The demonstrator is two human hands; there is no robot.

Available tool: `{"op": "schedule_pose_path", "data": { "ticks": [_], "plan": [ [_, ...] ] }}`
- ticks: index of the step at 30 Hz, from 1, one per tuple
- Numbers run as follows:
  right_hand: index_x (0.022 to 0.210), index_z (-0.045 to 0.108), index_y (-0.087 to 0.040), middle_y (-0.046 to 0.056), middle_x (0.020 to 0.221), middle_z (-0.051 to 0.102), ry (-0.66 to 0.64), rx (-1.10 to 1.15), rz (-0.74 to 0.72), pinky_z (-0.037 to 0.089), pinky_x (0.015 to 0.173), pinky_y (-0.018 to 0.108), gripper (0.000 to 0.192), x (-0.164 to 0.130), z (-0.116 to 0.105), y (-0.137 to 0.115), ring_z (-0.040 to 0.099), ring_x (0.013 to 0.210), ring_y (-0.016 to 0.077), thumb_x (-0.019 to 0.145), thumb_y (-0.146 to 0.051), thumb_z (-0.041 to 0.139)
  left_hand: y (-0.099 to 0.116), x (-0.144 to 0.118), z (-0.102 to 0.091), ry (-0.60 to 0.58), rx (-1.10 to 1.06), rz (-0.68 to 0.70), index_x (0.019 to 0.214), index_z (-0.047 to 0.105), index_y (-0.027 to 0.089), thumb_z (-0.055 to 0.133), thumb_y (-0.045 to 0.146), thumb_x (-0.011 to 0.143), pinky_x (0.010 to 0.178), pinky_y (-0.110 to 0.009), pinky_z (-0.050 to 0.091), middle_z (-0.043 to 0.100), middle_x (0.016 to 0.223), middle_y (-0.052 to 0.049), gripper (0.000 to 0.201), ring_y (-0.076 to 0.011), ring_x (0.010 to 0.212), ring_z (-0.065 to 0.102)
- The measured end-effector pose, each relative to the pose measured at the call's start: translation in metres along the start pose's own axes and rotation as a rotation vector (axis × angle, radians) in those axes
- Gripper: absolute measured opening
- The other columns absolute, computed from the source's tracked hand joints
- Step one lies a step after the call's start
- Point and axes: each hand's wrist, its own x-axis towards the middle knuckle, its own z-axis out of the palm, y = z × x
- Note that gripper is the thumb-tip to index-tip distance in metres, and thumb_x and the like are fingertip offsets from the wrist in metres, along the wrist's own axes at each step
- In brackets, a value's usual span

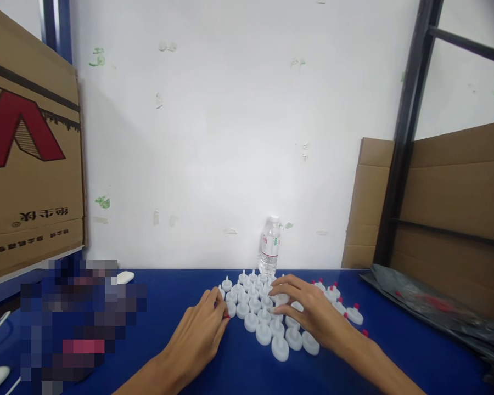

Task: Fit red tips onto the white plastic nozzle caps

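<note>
White nozzle caps (263, 318) stand packed in rows on the blue table (395, 351), lower centre of the frame. Left hand (200, 334) pinches something red beside them; right hand (308, 310) rests on them, fingers spread, gripping nothing. Capping seems underway; the next move calls for precise alignment.

A blue table (239, 378) fills the lower frame, bearing clustered white caps (263, 332) at centre, a water bottle (270, 246) behind, and grey plastic bag (432, 310) at right.

Likely packing workshop: cardboard cartons (28, 159), metal racking (407, 131), blue worktable (395, 351), rows of white caps (263, 315).
</note>
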Motion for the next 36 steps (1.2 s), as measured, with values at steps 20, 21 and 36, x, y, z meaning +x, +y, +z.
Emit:
{"op": "schedule_pose_path", "data": {
  "ticks": [20, 21, 36],
  "plan": [
    [0.133, 0.053, -0.032, 0.002, 0.123, 0.067, -0.126, 0.054, -0.047, 0.05, 0.097, 0.032, 0.031, -0.006, 0.009, -0.03, 0.063, 0.112, 0.0193, 0.102, -0.036, 0.054, 0.014, -0.008, 0.001, 0.392, -0.237, 0.336, 0.129, 0.06, 0.028, 0.039, 0.02, 0.106, 0.06, -0.019, 0.052, 0.069, 0.1, -0.004, 0.032, -0.0126, 0.071, 0.07],
    [0.134, 0.052, -0.031, 0.002, 0.124, 0.066, -0.113, 0.066, -0.032, 0.05, 0.097, 0.032, 0.035, -0.007, 0.011, -0.03, 0.063, 0.113, 0.0197, 0.1, -0.036, 0.057, 0.014, -0.008, 0.001, 0.39, -0.233, 0.333, 0.128, 0.061, 0.028, 0.04, 0.021, 0.106, 0.059, -0.019, 0.051, 0.069, 0.098, -0.003, 0.031, -0.0127, 0.071, 0.07],
    [0.127, 0.052, -0.029, 0.004, 0.127, 0.068, -0.015, 0.2, -0.058, 0.053, 0.097, 0.03, 0.028, -0.012, 0.023, -0.041, 0.066, 0.114, 0.0197, 0.1, -0.035, 0.057, 0.02, -0.01, 0.0, 0.284, -0.251, 0.249, 0.107, 0.067, 0.025, 0.029, 0.034, 0.109, 0.06, -0.021, 0.047, 0.069, 0.093, -0.003, 0.038, -0.0146, 0.072, 0.069]
  ]
}}
